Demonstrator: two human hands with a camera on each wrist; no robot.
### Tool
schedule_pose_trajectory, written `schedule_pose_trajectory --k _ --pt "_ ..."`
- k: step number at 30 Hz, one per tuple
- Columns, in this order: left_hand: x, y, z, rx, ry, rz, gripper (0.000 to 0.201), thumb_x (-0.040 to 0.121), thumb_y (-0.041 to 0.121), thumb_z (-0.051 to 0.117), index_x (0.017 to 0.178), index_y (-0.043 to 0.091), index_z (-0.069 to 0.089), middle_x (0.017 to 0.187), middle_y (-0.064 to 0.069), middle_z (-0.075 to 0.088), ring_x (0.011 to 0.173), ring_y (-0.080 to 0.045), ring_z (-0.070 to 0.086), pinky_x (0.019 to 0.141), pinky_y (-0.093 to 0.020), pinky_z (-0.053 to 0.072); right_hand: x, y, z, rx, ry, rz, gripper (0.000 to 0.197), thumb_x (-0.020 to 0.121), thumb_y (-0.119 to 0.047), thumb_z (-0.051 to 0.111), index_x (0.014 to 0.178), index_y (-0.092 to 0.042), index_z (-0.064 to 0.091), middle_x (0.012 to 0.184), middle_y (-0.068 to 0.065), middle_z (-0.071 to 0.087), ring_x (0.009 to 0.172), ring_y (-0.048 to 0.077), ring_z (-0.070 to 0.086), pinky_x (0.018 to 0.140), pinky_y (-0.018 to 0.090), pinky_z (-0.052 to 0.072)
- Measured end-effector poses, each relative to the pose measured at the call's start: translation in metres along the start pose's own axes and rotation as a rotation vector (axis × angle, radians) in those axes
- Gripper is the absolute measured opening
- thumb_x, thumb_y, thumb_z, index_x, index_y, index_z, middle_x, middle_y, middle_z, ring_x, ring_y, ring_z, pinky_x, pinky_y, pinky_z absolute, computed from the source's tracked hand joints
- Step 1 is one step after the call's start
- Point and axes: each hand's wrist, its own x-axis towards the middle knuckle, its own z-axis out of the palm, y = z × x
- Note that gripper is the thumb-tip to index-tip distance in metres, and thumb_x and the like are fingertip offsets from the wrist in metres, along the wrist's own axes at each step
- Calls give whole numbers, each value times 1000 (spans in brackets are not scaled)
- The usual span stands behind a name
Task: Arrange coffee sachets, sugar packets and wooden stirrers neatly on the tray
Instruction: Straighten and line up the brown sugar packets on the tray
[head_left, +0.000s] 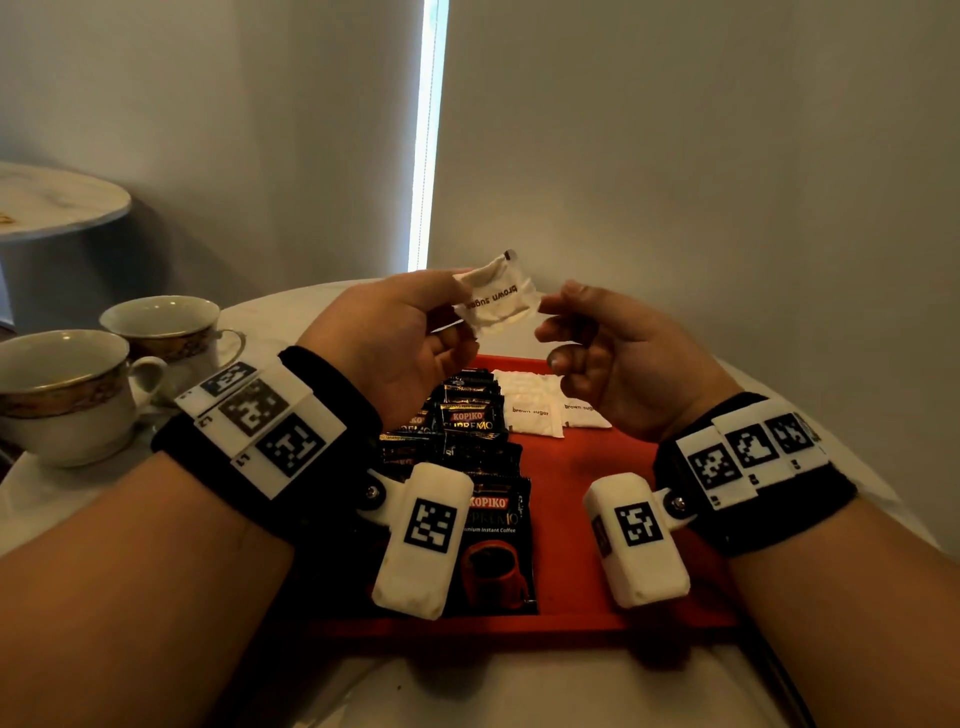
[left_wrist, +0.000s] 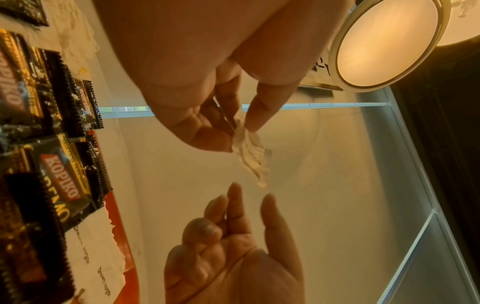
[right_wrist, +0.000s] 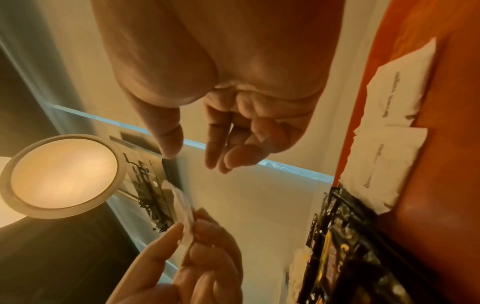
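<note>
My left hand (head_left: 460, 306) pinches a crumpled white brown sugar packet (head_left: 496, 301) by its left edge and holds it in the air above the far end of the red tray (head_left: 597, 478). My right hand (head_left: 553, 317) hovers just right of the packet, fingers loosely curled, holding nothing. The left wrist view shows the packet (left_wrist: 249, 152) hanging from the pinch, apart from the right hand's fingertips (left_wrist: 235, 189). Black Kopiko coffee sachets (head_left: 470, 431) lie overlapped down the tray's left side. Two more sugar packets (head_left: 535, 410) lie flat at its far end. I see no stirrers.
Two gold-rimmed teacups (head_left: 62, 395) (head_left: 166, 332) stand on the white table (head_left: 270, 317) left of the tray. A round marble side table (head_left: 52, 202) is further back left. A wall rises close behind the table. The tray's right half is bare red.
</note>
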Motion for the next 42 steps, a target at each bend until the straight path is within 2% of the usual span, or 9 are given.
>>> schedule_pose_trajectory --k 3,7,13,19,23,32,37,39,42 --pt "1 -1 0 1 -16 16 35 79 16 72 112 4 69 93 -9 68 67 -13 63 54 -20 52 -2 0 8 12 -37 -37 24 78 -35 69 91 -16 71 84 5 66 60 15 55 52 26 34" --pt "2 -2 -2 26 -21 24 20 90 5 64 109 7 68 88 -8 73 64 -13 66 52 -21 51 -4 0 14 -32 -25 -69 33 75 -24 75 103 -8 66 83 6 66 60 15 55 50 25 34" --pt "3 -4 -3 39 -64 17 19 85 5 69 104 9 65 90 -9 75 69 -15 69 53 -23 52 -4 1 20 -9 66 -96 1 93 -8 62 94 -7 62 74 5 66 56 16 54 47 25 36" --pt "3 -4 -4 70 -86 18 34 84 -15 61 112 5 62 106 -19 71 68 -17 71 54 -21 53 -4 2 21 37 69 -94 13 91 -14 63 102 -7 61 74 3 67 57 17 57 47 25 39" --pt "3 -5 -5 112 -109 14 25 85 -13 61 97 9 64 86 -11 71 61 -14 68 49 -20 50 -4 2 23 33 86 -112 37 79 -31 69 107 -7 67 81 5 71 58 16 59 50 26 38" --pt "3 -4 -6 136 -94 -23 15 89 -4 58 89 10 63 82 -8 67 59 -12 63 48 -22 49 0 2 25 81 184 -106 8 97 -16 60 94 -9 64 78 7 69 61 19 63 46 27 39" --pt "3 -4 -6 148 -123 -47 33 78 19 73 110 10 68 96 -8 69 69 -13 59 51 -20 47 -2 2 25 55 136 -108 8 96 -15 62 93 -8 65 77 9 71 58 18 62 42 23 36" --pt "2 -3 -4 133 -103 -15 9 86 11 70 95 12 69 89 -10 73 68 -16 62 49 -21 47 -4 2 26 63 98 -106 11 93 -17 64 96 -7 65 76 9 70 57 18 61 43 23 36" --pt "2 -3 -2 49 -37 31 10 90 2 66 87 10 63 79 -10 74 60 -16 68 49 -20 51 -5 3 28 83 54 -106 24 85 -16 68 105 -4 65 78 6 70 59 16 59 46 23 40"
